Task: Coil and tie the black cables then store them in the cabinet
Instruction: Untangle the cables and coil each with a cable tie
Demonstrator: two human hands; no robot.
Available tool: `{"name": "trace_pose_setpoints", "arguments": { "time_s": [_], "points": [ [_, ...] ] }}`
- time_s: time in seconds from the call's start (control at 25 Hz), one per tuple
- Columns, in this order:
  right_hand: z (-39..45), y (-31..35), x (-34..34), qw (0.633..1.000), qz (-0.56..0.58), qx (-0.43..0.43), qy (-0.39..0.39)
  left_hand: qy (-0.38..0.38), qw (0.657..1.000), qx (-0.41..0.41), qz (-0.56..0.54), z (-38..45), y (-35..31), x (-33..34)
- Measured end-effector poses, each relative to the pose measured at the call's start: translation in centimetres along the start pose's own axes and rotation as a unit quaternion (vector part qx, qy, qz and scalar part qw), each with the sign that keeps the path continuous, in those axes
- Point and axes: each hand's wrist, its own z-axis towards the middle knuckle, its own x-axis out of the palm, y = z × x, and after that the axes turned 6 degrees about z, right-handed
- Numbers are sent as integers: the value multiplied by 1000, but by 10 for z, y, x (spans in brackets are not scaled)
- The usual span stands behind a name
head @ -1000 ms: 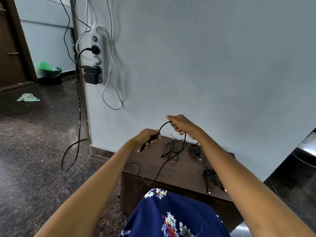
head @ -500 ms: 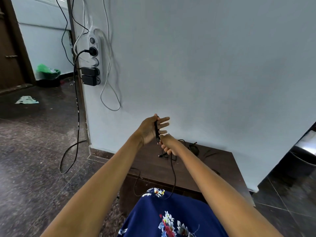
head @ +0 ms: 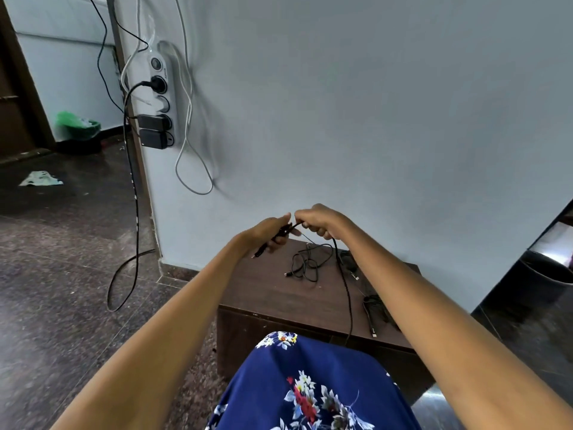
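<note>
Nearest the person, the black cable (head: 346, 293) hung down from the right hand (head: 316, 220), running toward the body past the front edge of the cabinet (head: 266, 293). The left hand (head: 269, 232) had its fingers (head: 280, 240) clamped on the plug end, which pointed down and left. The right hand's fingers were closed on the same cable just beside it, almost touching. The free length lay on the right side, so the right hand was nearer to it. Farther back, loose cables (head: 305, 265) lay tangled on the surface, with open room above them.

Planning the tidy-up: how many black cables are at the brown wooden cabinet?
3, perhaps more hidden: one held by both hands, one tangled mid-top, one behind the right arm.
</note>
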Motion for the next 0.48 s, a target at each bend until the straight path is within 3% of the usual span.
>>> {"name": "trace_pose_setpoints", "arguments": {
  "time_s": [0.12,0.24,0.32,0.48],
  "points": [
    [4,-11,2,988,137,-22,-66,98,989,23,-110,-6,2,-5],
    [8,-25,21,969,224,11,-108,122,957,89,-249,-8,-3,-2],
    [7,-36,37,968,226,50,-98,103,937,114,-315,-5,-7,1],
    [-2,-42,58,982,154,102,31,-26,907,97,-408,12,-5,14]
  ]
}}
